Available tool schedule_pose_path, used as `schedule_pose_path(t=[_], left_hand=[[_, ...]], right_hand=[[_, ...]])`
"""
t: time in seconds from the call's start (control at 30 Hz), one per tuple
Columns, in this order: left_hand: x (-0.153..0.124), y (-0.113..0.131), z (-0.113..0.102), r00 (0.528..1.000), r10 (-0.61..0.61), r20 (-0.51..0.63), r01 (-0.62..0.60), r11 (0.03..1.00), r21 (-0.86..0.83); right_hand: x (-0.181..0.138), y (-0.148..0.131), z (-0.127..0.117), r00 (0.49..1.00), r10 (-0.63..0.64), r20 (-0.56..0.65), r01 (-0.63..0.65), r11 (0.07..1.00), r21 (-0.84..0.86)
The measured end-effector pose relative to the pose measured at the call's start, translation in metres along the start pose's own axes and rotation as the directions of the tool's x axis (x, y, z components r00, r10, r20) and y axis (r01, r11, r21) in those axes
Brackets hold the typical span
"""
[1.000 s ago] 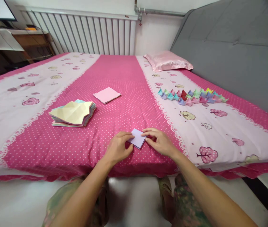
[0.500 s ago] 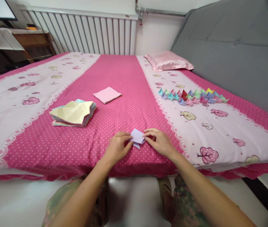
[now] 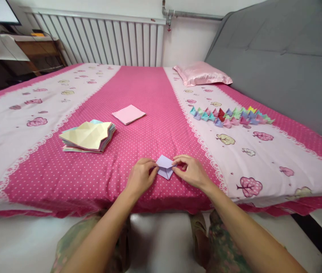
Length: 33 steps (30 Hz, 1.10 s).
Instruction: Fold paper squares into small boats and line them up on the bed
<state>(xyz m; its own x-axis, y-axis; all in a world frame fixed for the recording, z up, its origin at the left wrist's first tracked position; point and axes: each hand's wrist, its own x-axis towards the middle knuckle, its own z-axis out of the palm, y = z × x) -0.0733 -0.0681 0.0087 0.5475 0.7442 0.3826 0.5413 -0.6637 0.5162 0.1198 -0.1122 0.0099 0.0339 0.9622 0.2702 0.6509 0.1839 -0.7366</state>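
Forearms [image 3: 106, 223] converging, left hand [image 3: 141, 174] at nine o'clock of lilac paper [image 3: 164, 162], right hand [image 3: 191, 171] at three, both grips pinching its edges

The folded paper [image 3: 165, 162] is showing plain light purple. The bedspread [image 3: 143, 87] is displaying a deep pink middle band with small white dots; its whitish side bands are carrying printed trees in pink and pale yellow, with lace-like scalloped borders. The stack of sheets [image 3: 87, 134] is presenting pale yellow on top, with blue and pink appearing at its edges. The square paper pad [image 3: 129, 114] is reading plain pale pink. The small folded shapes [image 3: 235, 120] are showing mixed blue, green, pink, purple, red and yellow. The pillow [image 3: 202, 74] is gleaming light pink; the headboard [image 3: 280, 57] is presenting grey.
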Motion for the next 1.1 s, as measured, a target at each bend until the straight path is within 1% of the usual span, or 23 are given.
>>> schedule_pose_path(t=[0.1, 0.2, 0.33, 0.5, 0.57, 0.6, 0.67, 0.73, 0.77, 0.8, 0.87, 1.1], left_hand=[[0.0, 0.0, 0.002, 0.999, -0.04, -0.036, 0.042, 0.998, 0.039], [0.001, 0.001, 0.004, 0.99, -0.101, -0.094, 0.11, 0.989, 0.101], [0.003, 0.004, 0.008, 0.972, -0.177, -0.152, 0.203, 0.963, 0.176], [0.004, 0.008, 0.008, 0.965, -0.203, -0.164, 0.243, 0.931, 0.274], [0.004, 0.007, 0.009, 0.977, -0.152, -0.151, 0.19, 0.94, 0.283], [0.004, 0.006, 0.009, 0.987, -0.09, -0.131, 0.124, 0.952, 0.281], [0.004, 0.001, 0.012, 0.996, 0.083, -0.045, -0.068, 0.962, 0.264], [0.003, -0.004, 0.016, 0.973, 0.223, 0.058, -0.231, 0.944, 0.237], [0.003, -0.006, 0.019, 0.962, 0.256, 0.097, -0.272, 0.935, 0.228], [0.002, -0.008, 0.021, 0.955, 0.269, 0.124, -0.291, 0.93, 0.224], [0.002, -0.01, 0.024, 0.954, 0.257, 0.152, -0.287, 0.93, 0.231], [-0.001, -0.007, 0.023, 0.962, 0.195, 0.193, -0.243, 0.933, 0.265]], right_hand=[[0.001, 0.006, 0.005, 0.999, 0.015, -0.047, -0.014, 1.0, 0.011], [0.002, 0.009, 0.01, 0.993, 0.048, -0.104, -0.046, 0.999, 0.013], [0.004, 0.008, 0.016, 0.985, 0.079, -0.154, -0.084, 0.996, -0.031], [0.005, 0.005, 0.019, 0.976, 0.123, -0.182, -0.143, 0.984, -0.102], [0.004, 0.005, 0.019, 0.975, 0.128, -0.181, -0.149, 0.983, -0.105], [0.004, 0.004, 0.019, 0.978, 0.117, -0.172, -0.136, 0.985, -0.102], [0.003, 0.005, 0.02, 0.987, 0.068, -0.149, -0.084, 0.991, -0.102], [0.002, 0.006, 0.022, 0.991, 0.016, -0.129, -0.032, 0.992, -0.122], [0.001, 0.007, 0.022, 0.993, -0.001, -0.122, -0.016, 0.99, -0.138], [0.001, 0.007, 0.023, 0.993, -0.006, -0.116, -0.012, 0.988, -0.154], [0.001, 0.008, 0.025, 0.994, 0.003, -0.107, -0.022, 0.985, -0.173], [0.006, 0.004, 0.029, 0.991, 0.058, -0.124, -0.081, 0.979, -0.189]])
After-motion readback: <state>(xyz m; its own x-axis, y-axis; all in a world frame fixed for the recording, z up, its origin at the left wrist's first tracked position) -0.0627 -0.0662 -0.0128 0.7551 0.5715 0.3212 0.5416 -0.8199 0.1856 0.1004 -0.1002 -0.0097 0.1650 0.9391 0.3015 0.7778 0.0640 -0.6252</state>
